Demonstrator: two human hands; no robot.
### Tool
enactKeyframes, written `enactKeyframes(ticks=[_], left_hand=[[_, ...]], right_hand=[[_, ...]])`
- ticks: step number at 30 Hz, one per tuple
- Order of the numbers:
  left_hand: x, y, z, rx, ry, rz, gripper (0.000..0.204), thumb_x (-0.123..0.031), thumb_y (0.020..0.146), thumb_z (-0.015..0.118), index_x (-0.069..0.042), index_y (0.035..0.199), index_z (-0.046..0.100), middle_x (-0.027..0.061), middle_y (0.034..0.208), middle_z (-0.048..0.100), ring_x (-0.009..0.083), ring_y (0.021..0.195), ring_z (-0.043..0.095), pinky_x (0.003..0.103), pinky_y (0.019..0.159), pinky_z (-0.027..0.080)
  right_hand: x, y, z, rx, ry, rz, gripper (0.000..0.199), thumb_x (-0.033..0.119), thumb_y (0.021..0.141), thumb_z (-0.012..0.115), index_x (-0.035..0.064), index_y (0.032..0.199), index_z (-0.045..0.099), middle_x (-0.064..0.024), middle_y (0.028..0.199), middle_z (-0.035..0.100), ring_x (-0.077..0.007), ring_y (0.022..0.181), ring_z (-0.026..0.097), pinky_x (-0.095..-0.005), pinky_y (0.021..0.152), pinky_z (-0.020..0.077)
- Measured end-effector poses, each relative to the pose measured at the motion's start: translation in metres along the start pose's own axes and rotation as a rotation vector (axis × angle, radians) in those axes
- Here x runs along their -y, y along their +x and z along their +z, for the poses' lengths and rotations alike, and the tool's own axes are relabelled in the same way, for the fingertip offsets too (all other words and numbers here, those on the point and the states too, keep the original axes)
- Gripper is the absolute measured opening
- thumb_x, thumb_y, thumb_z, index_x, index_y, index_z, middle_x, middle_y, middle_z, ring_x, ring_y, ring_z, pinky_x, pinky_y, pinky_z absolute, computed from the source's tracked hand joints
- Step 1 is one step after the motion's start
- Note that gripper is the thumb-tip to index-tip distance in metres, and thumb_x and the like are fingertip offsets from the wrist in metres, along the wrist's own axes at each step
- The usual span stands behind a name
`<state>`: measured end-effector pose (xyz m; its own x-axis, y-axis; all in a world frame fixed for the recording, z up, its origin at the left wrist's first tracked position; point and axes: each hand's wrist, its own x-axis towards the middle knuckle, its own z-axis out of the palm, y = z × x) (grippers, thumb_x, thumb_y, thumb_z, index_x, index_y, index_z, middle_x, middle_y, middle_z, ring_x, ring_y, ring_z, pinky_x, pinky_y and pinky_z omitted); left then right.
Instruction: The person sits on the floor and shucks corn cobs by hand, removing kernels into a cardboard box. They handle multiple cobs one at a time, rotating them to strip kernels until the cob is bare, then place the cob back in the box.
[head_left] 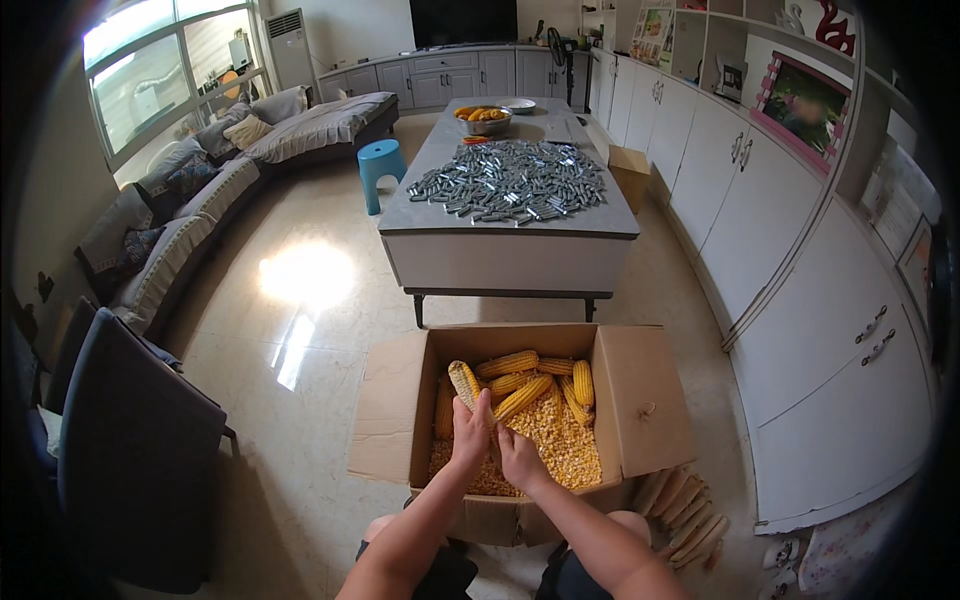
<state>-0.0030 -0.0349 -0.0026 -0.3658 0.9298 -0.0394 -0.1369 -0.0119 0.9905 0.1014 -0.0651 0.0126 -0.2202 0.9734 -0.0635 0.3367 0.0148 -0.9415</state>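
Over an open cardboard box (386,400), my left hand (472,432) is wrapped round a corn cob (463,380) that tilts up to the left. Its upper part has a pale stripped side beside yellow kernels. My right hand (521,462) is closed at the lower end of the same cob, close against the left; its fingertips are partly hidden. Loose corn kernels (572,452) cover the box's bottom. Several whole yellow corn cobs (524,398) lie on them toward the far side.
Bare stripped cobs (690,518) lie on the floor right of the box. Beyond stands a low table (510,262) spread with small metallic cylinders (510,182) and a bowl of corn (484,128). A blue stool (381,155), dark chair (135,450) and white cabinets (775,260) flank it.
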Motion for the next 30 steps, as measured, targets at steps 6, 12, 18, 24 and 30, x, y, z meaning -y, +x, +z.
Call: enactKeyframes(ticks=[6, 12, 18, 24, 30], left_hand=[[0.007, 0.000, 0.003, -0.050, 0.047, 0.046, 0.022, -0.026, 0.090, 0.050, -0.007, 0.093, 0.041, 0.0014, 0.079, 0.044, 0.0084, 0.068, 0.042, 0.025, 0.058, 0.039], [-0.013, 0.002, 0.001, -0.132, -0.088, -0.080, 0.029, -0.033, 0.089, 0.050, -0.006, 0.089, 0.040, 0.0039, 0.078, 0.044, 0.0121, 0.069, 0.043, 0.028, 0.060, 0.039], [-0.001, 0.011, -0.008, -0.195, -0.042, -0.044, 0.032, -0.034, 0.088, 0.052, -0.004, 0.088, 0.041, 0.0047, 0.078, 0.045, 0.0129, 0.069, 0.044, 0.029, 0.062, 0.040], [0.000, 0.009, -0.003, -0.232, 0.018, 0.039, 0.032, -0.032, 0.087, 0.053, -0.002, 0.090, 0.041, 0.0065, 0.080, 0.047, 0.0138, 0.071, 0.045, 0.029, 0.064, 0.041], [-0.006, 0.005, 0.000, -0.230, 0.059, 0.062, 0.031, -0.032, 0.088, 0.053, -0.003, 0.090, 0.041, 0.0059, 0.079, 0.046, 0.0130, 0.070, 0.045, 0.030, 0.062, 0.041]], right_hand=[[-0.027, 0.009, 0.006, -0.092, -0.095, 0.122, 0.049, 0.034, 0.092, 0.034, -0.0073, 0.077, 0.056, -0.0278, 0.074, 0.056, -0.0404, 0.072, 0.056, -0.0442, 0.064, 0.0411], [-0.015, 0.015, -0.003, 0.010, 0.041, 0.215, 0.061, 0.050, 0.090, 0.034, -0.0044, 0.079, 0.058, -0.0170, 0.065, 0.057, -0.0275, 0.067, 0.057, -0.0391, 0.063, 0.0411], [-0.012, 0.005, -0.002, 0.099, -0.029, 0.069, 0.053, 0.045, 0.091, 0.037, -0.0050, 0.089, 0.057, -0.0165, 0.065, 0.056, -0.0245, 0.062, 0.053, -0.0360, 0.062, 0.0412], [-0.007, 0.002, 0.000, -0.004, -0.032, 0.011, 0.050, 0.036, 0.093, 0.036, -0.0072, 0.079, 0.055, -0.0234, 0.065, 0.056, -0.0313, 0.059, 0.053, -0.0387, 0.059, 0.0406], [-0.018, 0.007, 0.002, -0.045, -0.027, 0.169, 0.054, 0.039, 0.093, 0.034, -0.0066, 0.069, 0.053, -0.0190, 0.056, 0.051, -0.0288, 0.053, 0.049, -0.0383, 0.056, 0.0389]])
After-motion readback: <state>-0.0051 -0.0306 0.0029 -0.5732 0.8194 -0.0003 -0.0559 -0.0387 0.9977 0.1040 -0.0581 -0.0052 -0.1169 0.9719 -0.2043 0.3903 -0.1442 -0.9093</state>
